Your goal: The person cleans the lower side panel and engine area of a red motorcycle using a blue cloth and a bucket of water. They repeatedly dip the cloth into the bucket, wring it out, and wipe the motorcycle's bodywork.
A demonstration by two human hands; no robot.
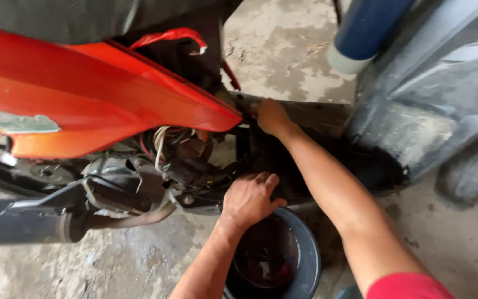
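Beneath the glossy orange motorcycle panel (95, 94), the left hand (248, 198) curls its fingers onto the black plastic undercover (272, 160), the right hand (271, 116) grips that cover's upper edge, above a round dark bucket (305, 260) on rough concrete floor (128, 266).

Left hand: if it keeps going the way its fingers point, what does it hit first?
Probably the dark engine parts under the red side panel; the left hand already seems to rest on them, though depth is unclear.
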